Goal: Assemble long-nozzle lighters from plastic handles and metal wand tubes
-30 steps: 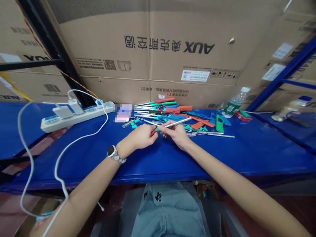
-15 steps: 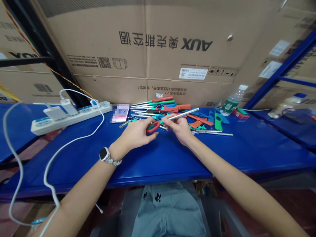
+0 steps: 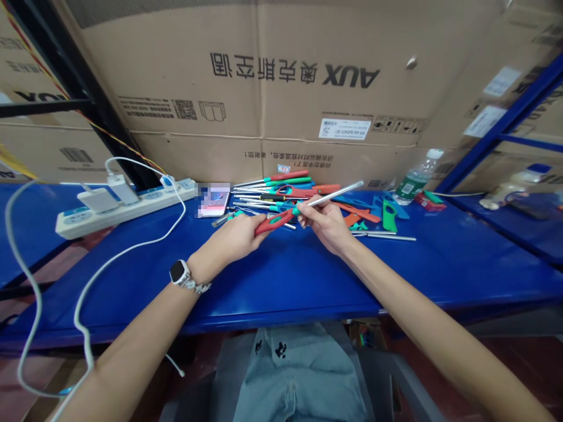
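Observation:
A long-nosed lighter with a red handle, green inner parts and a silver tube is held above the blue table, its tube slanting up to the right. My left hand is closed round the handle's end. Near the joint of handle and tube, my right hand pinches the same lighter at the green collar. Behind the hands lies a pile of lighter parts, among them red handles, silver tubes, orange pieces and a green handle. A screwdriver with a black and yellow handle lies among them.
A white power strip with chargers and a trailing white cable stands left. A phone lies beside the pile. At the right are a green-labelled bottle, a red box and another bottle. Cardboard boxes back the table.
The lighter has shifted slightly right, and more of its red handle shows. My left hand has slid back left along the handle, while my right hand has moved a little right.

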Available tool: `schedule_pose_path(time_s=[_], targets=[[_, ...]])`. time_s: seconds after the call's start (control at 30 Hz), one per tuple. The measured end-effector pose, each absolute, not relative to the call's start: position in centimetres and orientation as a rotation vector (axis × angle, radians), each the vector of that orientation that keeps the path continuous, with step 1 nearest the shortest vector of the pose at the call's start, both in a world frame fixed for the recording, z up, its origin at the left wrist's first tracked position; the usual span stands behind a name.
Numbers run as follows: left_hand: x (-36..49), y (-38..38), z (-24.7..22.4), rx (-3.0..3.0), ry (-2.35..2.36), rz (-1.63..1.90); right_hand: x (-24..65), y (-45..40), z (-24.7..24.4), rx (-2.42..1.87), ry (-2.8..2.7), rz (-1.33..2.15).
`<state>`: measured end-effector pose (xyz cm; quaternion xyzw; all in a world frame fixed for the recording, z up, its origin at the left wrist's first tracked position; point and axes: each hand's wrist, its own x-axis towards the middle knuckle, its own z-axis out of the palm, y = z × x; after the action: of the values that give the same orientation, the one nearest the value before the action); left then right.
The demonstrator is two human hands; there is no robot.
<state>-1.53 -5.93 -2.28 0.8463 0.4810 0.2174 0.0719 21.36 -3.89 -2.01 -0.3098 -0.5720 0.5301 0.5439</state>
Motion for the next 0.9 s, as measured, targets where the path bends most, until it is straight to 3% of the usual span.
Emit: schedule_pose_path(time_s=[0.27,0.57,0.77,0.9], targets=[[-0.6,-6.6,-2.3,2.389,1.253,0.662,22.6,-3.4,-1.7,-0.702,-1.572,1.231],[0.3,-6.2,-3.3,2.384,1.25,0.729,21.2,-3.3,-3.9,-0.801,-1.405,1.302],[0.9,-6.8,-3.0,2.321,1.166,0.72,19.7,-4.7,-4.0,-0.754,-1.577,1.171],[1.6,-7.2,-2.7,2.458,1.356,0.63,19.0,-5.3,-4.1,-0.736,-1.637,1.118]])
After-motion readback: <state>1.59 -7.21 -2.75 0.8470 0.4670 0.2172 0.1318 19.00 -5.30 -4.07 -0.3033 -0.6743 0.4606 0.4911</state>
